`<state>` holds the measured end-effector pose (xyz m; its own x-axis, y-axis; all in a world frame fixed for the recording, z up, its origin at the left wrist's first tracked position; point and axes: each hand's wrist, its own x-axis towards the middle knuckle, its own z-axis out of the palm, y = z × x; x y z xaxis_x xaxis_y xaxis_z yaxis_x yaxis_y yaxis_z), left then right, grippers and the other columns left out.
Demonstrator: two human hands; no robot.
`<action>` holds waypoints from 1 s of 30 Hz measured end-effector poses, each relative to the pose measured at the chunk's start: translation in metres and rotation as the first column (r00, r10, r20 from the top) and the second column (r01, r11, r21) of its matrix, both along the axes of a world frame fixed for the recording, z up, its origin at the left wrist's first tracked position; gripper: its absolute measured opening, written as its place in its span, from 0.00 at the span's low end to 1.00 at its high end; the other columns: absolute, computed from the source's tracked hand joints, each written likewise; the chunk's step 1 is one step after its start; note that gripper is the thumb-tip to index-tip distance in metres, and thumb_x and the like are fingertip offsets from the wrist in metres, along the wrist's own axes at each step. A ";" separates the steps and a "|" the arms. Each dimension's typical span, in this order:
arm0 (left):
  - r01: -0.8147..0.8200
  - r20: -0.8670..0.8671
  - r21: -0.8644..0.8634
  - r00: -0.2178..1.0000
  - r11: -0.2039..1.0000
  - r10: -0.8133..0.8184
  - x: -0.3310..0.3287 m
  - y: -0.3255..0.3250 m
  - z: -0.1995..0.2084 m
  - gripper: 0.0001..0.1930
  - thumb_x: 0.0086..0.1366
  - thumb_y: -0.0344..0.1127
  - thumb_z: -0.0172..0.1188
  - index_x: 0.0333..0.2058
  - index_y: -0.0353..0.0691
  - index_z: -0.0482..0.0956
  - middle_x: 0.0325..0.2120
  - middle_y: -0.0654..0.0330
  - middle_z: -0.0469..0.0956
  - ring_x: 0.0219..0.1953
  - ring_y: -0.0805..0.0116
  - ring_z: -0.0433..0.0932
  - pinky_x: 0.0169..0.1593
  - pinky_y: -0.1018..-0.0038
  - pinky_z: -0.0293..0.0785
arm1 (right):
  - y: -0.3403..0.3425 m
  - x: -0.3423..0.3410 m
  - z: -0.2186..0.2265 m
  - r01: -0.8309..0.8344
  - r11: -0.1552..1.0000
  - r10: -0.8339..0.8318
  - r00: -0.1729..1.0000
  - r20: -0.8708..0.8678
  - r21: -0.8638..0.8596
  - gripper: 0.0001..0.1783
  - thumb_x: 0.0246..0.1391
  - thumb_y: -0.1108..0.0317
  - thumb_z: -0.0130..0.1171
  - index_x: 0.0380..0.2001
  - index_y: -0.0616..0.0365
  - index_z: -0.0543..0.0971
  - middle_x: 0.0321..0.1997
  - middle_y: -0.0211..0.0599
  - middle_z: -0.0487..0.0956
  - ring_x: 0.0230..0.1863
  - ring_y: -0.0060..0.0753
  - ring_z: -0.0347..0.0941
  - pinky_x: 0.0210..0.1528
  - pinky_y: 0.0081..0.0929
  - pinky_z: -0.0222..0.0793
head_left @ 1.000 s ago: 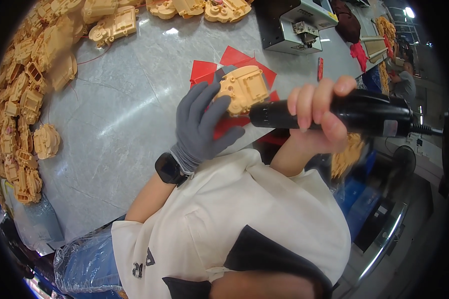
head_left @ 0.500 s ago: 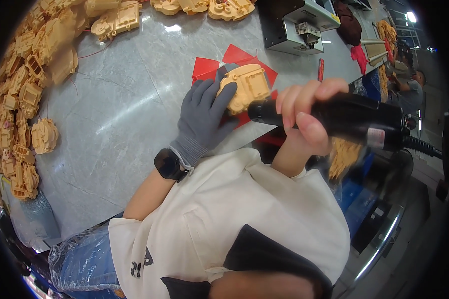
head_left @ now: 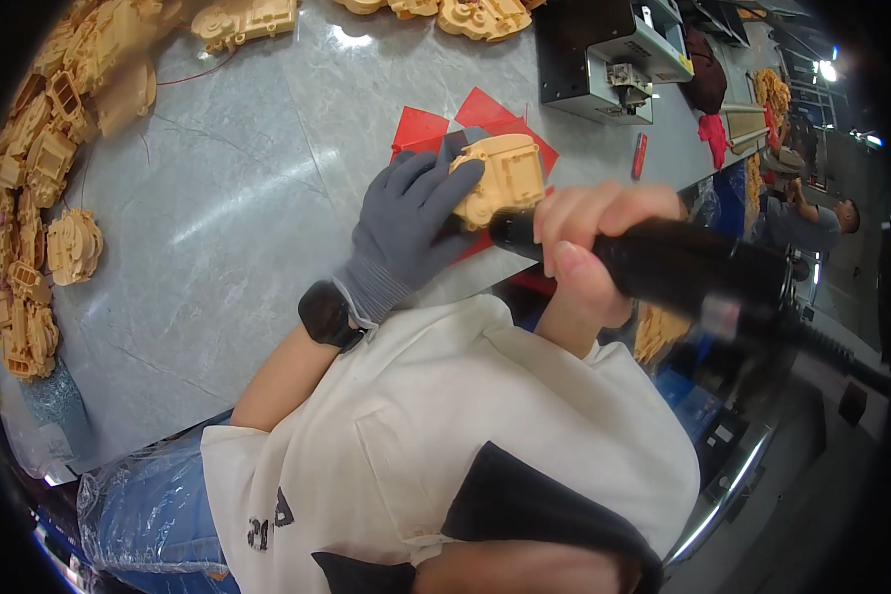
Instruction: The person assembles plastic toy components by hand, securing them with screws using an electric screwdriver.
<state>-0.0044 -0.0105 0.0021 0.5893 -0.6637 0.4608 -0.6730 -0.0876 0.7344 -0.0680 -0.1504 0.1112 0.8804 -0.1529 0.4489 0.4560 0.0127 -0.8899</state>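
Observation:
My left hand (head_left: 406, 218), in a grey knit glove, is closed on a tan moulded plastic housing (head_left: 513, 170), its fingers along the left side of the part. The housing sits over a red fixture (head_left: 421, 130) on the table. Bare, my right hand (head_left: 604, 238) wraps round a thick black electric screwdriver (head_left: 683, 267) with a cord at its rear. The tool's front end reaches the lower edge of the housing. The tip itself is hidden, so I cannot tell whether it touches a screw.
Many tan housings (head_left: 49, 158) are heaped along the left edge of the grey table (head_left: 228, 257). One housing (head_left: 73, 246) lies apart there. A black and silver machine (head_left: 614, 74) stands at the back right, near a small red tool (head_left: 641, 155). Another person (head_left: 807, 220) is far right.
The screwdriver's rear has dropped and its body tilts more, while its front stays by the housing. The view has shifted slightly. My left hand keeps its hold.

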 end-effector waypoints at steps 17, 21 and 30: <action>0.069 -0.021 0.067 0.997 0.995 -0.067 -0.002 -0.005 0.007 0.36 0.40 0.33 0.69 0.51 0.35 0.66 0.44 0.51 0.72 0.49 0.50 0.68 0.52 0.61 0.65 | -0.167 0.062 0.024 0.725 0.678 -0.735 0.664 0.137 0.125 0.16 0.35 0.83 0.55 0.33 0.65 0.68 0.17 0.33 0.70 0.15 0.25 0.66 0.24 0.23 0.64; 0.033 0.031 0.027 0.999 0.999 -0.033 0.000 -0.007 0.010 0.34 0.42 0.35 0.67 0.50 0.36 0.66 0.37 0.51 0.73 0.43 0.49 0.69 0.44 0.61 0.68 | -0.153 0.051 0.013 0.686 0.722 -0.692 0.717 0.086 0.085 0.15 0.36 0.83 0.54 0.32 0.65 0.68 0.16 0.34 0.69 0.14 0.26 0.66 0.25 0.22 0.64; 0.035 0.030 0.045 0.999 0.998 -0.036 -0.005 -0.009 0.008 0.34 0.42 0.34 0.67 0.50 0.35 0.66 0.41 0.50 0.72 0.44 0.49 0.70 0.46 0.60 0.67 | -0.148 0.042 0.015 0.729 0.642 -0.767 0.615 0.183 0.239 0.15 0.36 0.82 0.55 0.32 0.64 0.68 0.17 0.34 0.70 0.15 0.24 0.66 0.23 0.22 0.65</action>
<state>-0.0093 -0.0197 0.0102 0.5513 -0.7040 0.4478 -0.6981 -0.0954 0.7096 -0.0259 -0.2989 0.1258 0.2955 -0.7793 0.5526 0.5571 -0.3293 -0.7623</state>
